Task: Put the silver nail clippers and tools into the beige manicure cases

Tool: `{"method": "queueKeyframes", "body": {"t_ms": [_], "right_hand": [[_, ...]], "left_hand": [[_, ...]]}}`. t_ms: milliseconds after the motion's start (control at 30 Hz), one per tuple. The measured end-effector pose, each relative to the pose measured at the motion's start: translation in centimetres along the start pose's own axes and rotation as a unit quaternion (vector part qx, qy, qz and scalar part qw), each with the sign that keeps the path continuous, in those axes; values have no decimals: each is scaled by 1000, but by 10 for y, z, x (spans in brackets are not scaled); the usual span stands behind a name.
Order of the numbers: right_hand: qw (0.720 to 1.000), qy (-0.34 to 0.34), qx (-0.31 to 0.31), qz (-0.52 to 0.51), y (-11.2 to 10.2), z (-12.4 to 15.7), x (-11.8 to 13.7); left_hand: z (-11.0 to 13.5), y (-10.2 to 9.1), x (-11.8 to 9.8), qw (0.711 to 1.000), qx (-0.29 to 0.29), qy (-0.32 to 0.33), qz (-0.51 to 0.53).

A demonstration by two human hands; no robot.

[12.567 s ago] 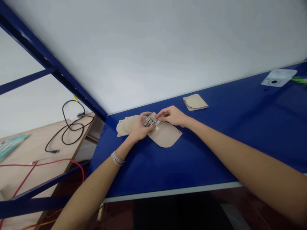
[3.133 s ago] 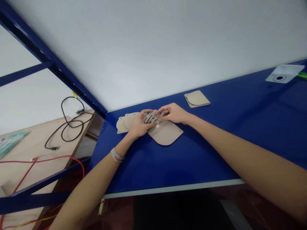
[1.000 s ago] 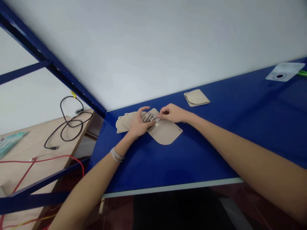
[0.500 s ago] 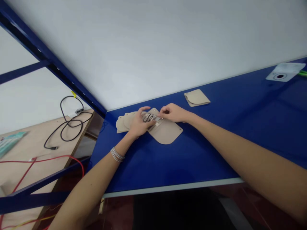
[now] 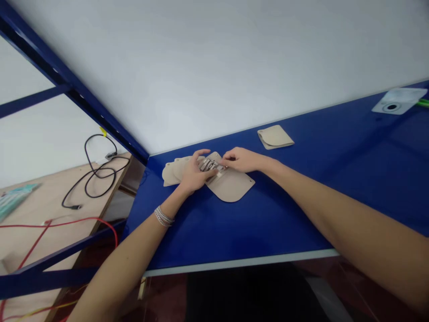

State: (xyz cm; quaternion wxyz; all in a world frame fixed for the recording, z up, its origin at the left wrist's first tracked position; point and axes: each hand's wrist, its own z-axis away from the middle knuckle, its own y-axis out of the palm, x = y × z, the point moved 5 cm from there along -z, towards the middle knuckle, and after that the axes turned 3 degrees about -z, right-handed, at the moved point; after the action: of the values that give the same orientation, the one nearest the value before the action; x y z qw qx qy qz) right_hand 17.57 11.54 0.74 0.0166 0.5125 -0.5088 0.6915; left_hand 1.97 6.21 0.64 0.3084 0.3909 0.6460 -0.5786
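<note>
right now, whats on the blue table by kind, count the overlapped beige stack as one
open beige case with metal tools: 1
folded beige case: 1
overlapped beige stack: 1
white packet: 1
green item at right edge: 1
total: 5

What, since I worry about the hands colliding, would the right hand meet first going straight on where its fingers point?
Probably the metal tools in the open beige case, close before the right hand; the left hand lies just beyond them, though depth is unclear.
</note>
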Motion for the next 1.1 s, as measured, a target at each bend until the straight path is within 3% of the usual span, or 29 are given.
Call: {"method": "queueKeyframes", "body": {"t_ms": [433, 767, 1100], "right_hand": [[997, -1, -72, -39, -5, 4, 3], [997, 1, -78, -24, -6, 3, -1], [996, -72, -47, 26, 0, 1, 6]], "left_hand": [[-2, 0, 3, 1000, -7, 5, 4], [-3, 1, 7, 1000, 3, -1, 11], [-1, 1, 6, 1000, 12, -6, -4]]}}
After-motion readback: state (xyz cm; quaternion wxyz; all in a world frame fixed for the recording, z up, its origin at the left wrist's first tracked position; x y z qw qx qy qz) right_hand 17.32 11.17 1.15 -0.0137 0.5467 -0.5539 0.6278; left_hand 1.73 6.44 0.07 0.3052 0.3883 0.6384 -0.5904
